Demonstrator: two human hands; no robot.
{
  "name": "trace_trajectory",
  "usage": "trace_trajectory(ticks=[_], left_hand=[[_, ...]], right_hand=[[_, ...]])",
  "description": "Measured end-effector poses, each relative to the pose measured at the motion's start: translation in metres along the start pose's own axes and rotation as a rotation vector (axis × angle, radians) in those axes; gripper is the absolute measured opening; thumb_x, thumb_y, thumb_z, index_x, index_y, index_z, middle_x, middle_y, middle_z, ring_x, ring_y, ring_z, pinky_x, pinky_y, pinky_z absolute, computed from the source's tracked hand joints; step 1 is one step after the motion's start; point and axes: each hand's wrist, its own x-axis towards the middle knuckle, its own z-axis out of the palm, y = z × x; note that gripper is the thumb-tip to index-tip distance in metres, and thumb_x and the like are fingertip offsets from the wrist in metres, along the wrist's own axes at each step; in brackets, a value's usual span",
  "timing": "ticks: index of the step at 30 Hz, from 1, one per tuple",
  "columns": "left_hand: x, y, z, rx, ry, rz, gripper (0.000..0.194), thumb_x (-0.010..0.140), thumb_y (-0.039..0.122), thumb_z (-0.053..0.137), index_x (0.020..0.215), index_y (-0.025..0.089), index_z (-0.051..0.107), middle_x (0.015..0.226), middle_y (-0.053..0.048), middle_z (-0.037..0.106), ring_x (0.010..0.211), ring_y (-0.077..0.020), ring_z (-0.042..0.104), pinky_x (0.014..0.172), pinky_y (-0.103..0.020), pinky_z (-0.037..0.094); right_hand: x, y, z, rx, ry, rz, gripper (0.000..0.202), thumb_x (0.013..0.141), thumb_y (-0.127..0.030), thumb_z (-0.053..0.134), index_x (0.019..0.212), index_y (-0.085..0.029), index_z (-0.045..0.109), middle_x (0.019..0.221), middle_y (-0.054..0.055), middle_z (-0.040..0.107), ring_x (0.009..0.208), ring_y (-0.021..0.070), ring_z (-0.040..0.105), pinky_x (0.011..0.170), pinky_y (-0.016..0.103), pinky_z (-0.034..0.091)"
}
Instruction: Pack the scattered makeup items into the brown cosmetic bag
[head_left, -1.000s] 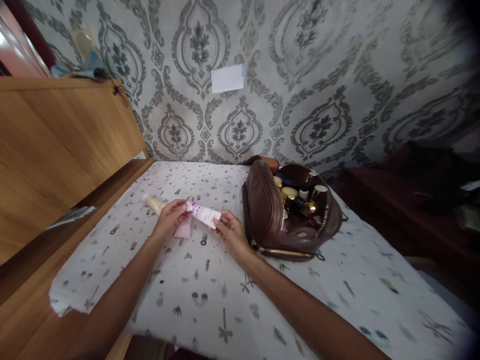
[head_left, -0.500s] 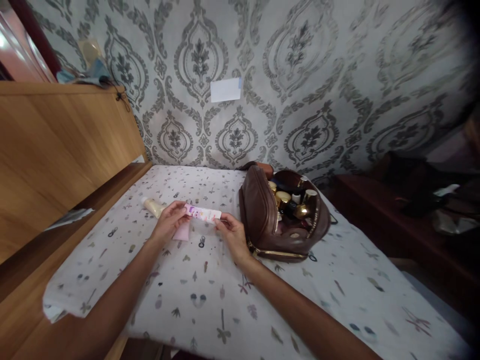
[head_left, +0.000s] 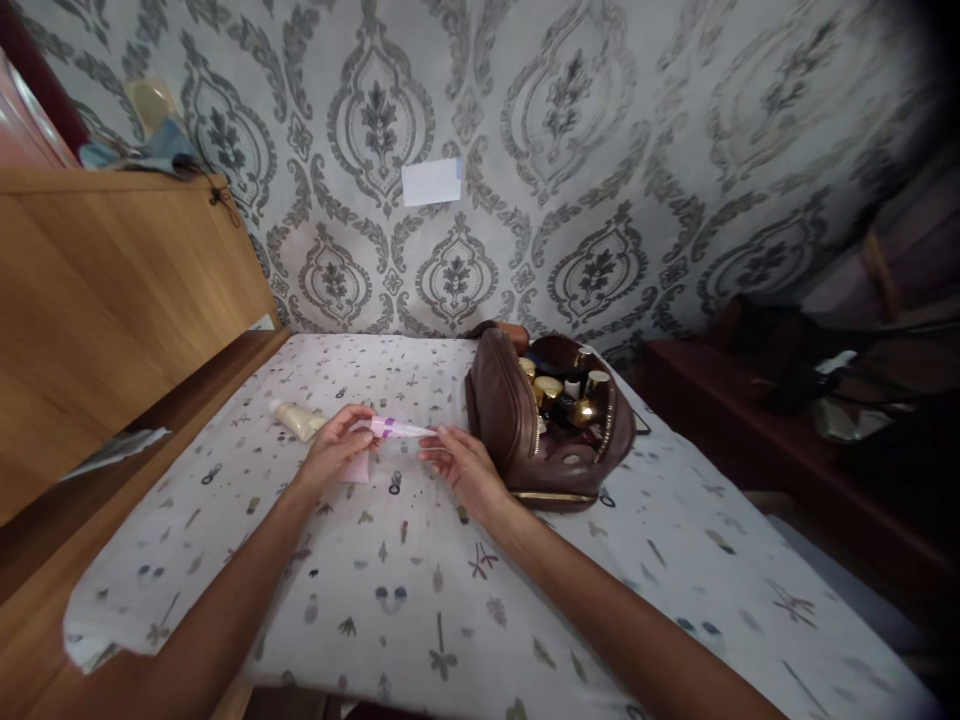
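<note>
A small white and purple squeeze tube is held level above the cloth between my two hands. My left hand pinches its purple end. At the thin, flat end, the thumb and fingertips of my right hand close on the tube. Beneath my left hand a pale pink item lies partly hidden on the cloth. Just left of that hand rests a cream-coloured tube. To the right of my right hand stands an unzipped brown leather bag with several gold-capped bottles inside.
The patterned white cloth covers the table. A wooden panel rises along the left side. Behind the table is a papered wall with a white card on it. A dark red ledge holds dark items at right.
The tube has turned so its printed face no longer shows and its flat end appears edge-on. My right fingers have shifted on it. The whole view has moved slightly.
</note>
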Motion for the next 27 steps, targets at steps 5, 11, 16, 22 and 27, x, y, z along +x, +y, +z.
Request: trace_trajectory(ticks=[5,11,16,22,27], left_hand=[[-0.001,0.001,0.004,0.056,-0.028,-0.008,0.031,0.076,0.037,0.08,0.096,0.019,0.065,0.098,-0.002,0.061,0.078,-0.0144,0.062,0.072,-0.026,0.054],[-0.002,0.004,0.007,0.021,-0.045,0.005,0.028,0.073,0.034,0.082,0.089,0.018,0.065,0.096,-0.003,0.06,0.085,-0.0157,0.058,0.074,-0.024,0.051],[-0.003,0.008,0.007,0.022,-0.112,0.04,0.025,0.071,0.029,0.083,0.086,0.018,0.066,0.099,-0.004,0.06,0.093,-0.0178,0.058,0.079,-0.024,0.047],[-0.005,0.011,0.009,-0.022,-0.117,0.033,0.028,0.066,0.028,0.087,0.085,0.018,0.068,0.096,-0.005,0.062,0.092,-0.0187,0.058,0.078,-0.024,0.047],[-0.008,0.009,0.019,-0.032,-0.1,-0.027,0.033,0.067,0.031,0.087,0.093,0.019,0.07,0.094,-0.004,0.064,0.088,-0.0168,0.06,0.075,-0.022,0.049]], right_hand=[[-0.003,-0.005,0.0,-0.118,0.03,-0.125,0.042,0.06,-0.048,0.085,0.084,-0.018,0.068,0.076,0.002,0.071,0.068,0.0144,0.066,0.058,0.023,0.044],[-0.011,-0.009,0.002,-0.335,-0.035,-0.312,0.034,0.075,-0.051,0.073,0.084,-0.019,0.064,0.072,0.0,0.066,0.069,0.0167,0.066,0.056,0.025,0.046],[-0.021,-0.015,0.003,-0.337,-0.015,-0.321,0.051,0.079,-0.043,0.07,0.121,-0.022,0.05,0.072,-0.003,0.066,0.064,0.0162,0.066,0.054,0.025,0.046],[-0.027,-0.027,-0.001,-0.483,-0.121,-0.324,0.029,0.083,-0.047,0.064,0.085,-0.019,0.059,0.07,0.0,0.065,0.057,0.0141,0.064,0.05,0.023,0.042],[-0.037,-0.042,-0.003,-0.601,-0.135,-0.396,0.026,0.087,-0.044,0.06,0.084,-0.019,0.059,0.063,0.0,0.065,0.054,0.0126,0.058,0.051,0.023,0.042]])
